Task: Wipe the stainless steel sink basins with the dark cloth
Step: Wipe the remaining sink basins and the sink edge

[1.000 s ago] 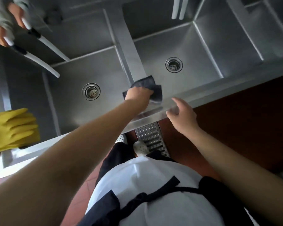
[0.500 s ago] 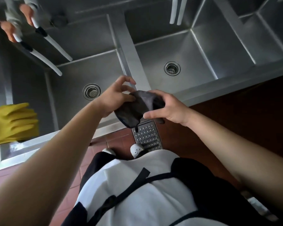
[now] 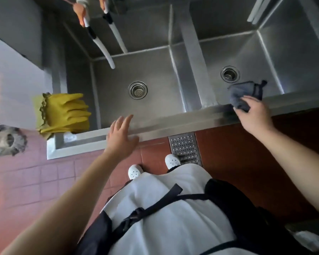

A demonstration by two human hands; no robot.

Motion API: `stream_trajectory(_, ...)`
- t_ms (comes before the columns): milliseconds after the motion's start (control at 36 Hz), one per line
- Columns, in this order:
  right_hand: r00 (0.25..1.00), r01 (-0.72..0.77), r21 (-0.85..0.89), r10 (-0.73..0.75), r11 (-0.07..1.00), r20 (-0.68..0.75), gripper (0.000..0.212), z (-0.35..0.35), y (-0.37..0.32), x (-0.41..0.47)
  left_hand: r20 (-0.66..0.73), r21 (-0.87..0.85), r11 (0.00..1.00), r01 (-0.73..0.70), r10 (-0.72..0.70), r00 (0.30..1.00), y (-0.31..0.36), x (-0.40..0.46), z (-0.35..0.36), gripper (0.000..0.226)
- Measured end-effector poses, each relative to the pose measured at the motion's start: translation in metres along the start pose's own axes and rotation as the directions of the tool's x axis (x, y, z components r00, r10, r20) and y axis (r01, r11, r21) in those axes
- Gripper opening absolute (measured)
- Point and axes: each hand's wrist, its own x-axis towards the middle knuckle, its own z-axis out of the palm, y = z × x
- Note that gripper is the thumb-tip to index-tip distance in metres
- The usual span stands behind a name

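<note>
**Steel basins: wipe in progress, extent unclear**

Dark cloth [image 3: 246, 92] bunched under the right hand [image 3: 254, 115], fingers clamped on it at the front rim [image 3: 173, 124], draped into the right basin [image 3: 247, 57]. Left hand [image 3: 121, 137] spread, empty, over the rim by the left basin [image 3: 136, 70]. Judgement: no wiped area distinguishable; both basin floors and walls probably remain.

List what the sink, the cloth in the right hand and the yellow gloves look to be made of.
Sink: stainless steel, brushed finish, judging by its grey sheen and streaky reflections.
Cloth, held in the right hand: soft dark grey fabric, possibly microfibre; it bunches and folds, matte.
Yellow gloves: likely rubber or latex; smooth, slightly glossy, with a scalloped cuff.
</note>
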Motion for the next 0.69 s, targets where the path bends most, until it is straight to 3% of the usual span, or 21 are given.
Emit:
stream_trajectory(56,0.997,-0.018,-0.077,0.024,0.997,0.079,0.039,0.032,-0.01,-0.021,-0.015,0.066,0.991,0.112,-0.112,0.994,-0.045,-0.021,-0.005,0.084)
stream_trajectory(139,0.999,0.043,-0.201,-0.038,0.979,0.025,0.037,0.068,-0.032,-0.047,-0.062,0.071,0.962,0.265,-0.261,0.963,-0.1,-0.047,-0.013,0.091)
stream_trajectory(306,0.982,0.187,-0.223,-0.179,0.957,0.054,0.038,0.128,-0.118,-0.082,-0.154,0.042,0.904,0.426,-0.415,0.897,-0.178,-0.071,-0.034,0.094)
stream_trajectory(417,0.95,0.294,-0.203,-0.261,0.934,0.173,0.043,0.174,-0.177,-0.112,-0.125,0.093,0.892,0.442,-0.43,0.894,-0.214,-0.075,-0.041,0.096)
stream_trajectory(528,0.89,0.409,-0.189,-0.345,0.893,0.299,0.045,0.214,-0.237,-0.139,-0.095,0.165,0.915,0.367,-0.356,0.93,-0.236,-0.082,-0.043,0.098)
stream_trajectory(694,0.81,0.518,-0.256,-0.372,0.817,0.453,0.049,0.251,-0.308,-0.164,-0.096,0.188,0.934,0.304,-0.29,0.952,-0.249,-0.084,-0.043,0.099)
